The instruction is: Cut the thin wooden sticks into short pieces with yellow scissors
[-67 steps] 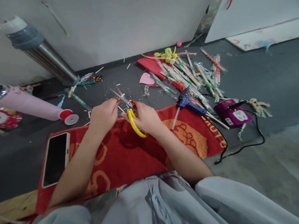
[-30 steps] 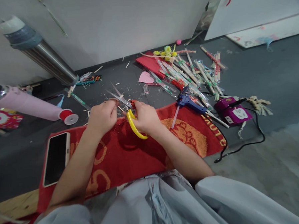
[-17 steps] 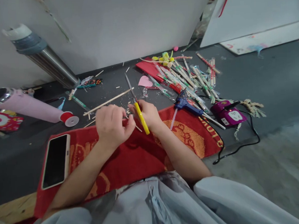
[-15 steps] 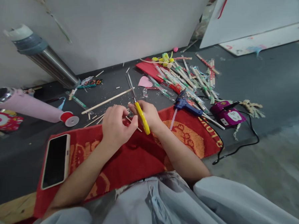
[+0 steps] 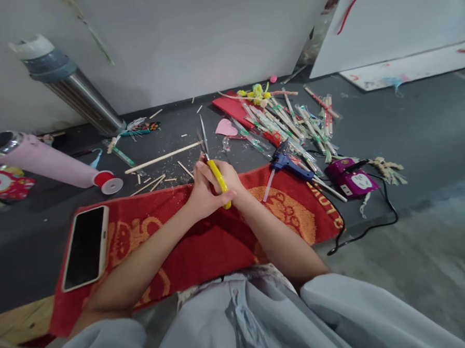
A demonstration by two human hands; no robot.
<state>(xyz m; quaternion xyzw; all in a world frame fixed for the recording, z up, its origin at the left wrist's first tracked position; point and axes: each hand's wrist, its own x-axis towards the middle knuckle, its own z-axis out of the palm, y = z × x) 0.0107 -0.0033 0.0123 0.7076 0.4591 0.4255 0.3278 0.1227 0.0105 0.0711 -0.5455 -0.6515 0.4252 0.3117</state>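
My right hand [image 5: 232, 180] is closed around a pair of scissors [image 5: 216, 173] with yellow handles, blades pointing away from me and slightly apart. My left hand [image 5: 204, 195] presses up against the right one, its thumb across the lower yellow handle and its fingers curled beside the pivot; what lies under those fingers is hidden. Just left of the blades, a long thin wooden stick [image 5: 163, 157] lies on the dark tabletop, its right end close to them. Several short cut stick pieces [image 5: 158, 182] are scattered in front of it. Both hands are over the edge of a red towel [image 5: 205, 248].
A phone [image 5: 86, 247] rests on the towel's left. Farther left are a pink tumbler [image 5: 48, 160], a ribbon spool [image 5: 109, 182] and a steel flask [image 5: 84, 98]. A blue glue gun [image 5: 290, 163], wrapped sticks [image 5: 280, 117] and a purple corded box [image 5: 351, 178] occupy the right.
My left hand has moved right from beside the blades to the scissors' handles. The scissors have turned upright, pointing forward. The long stick and short pieces are now uncovered on the table.
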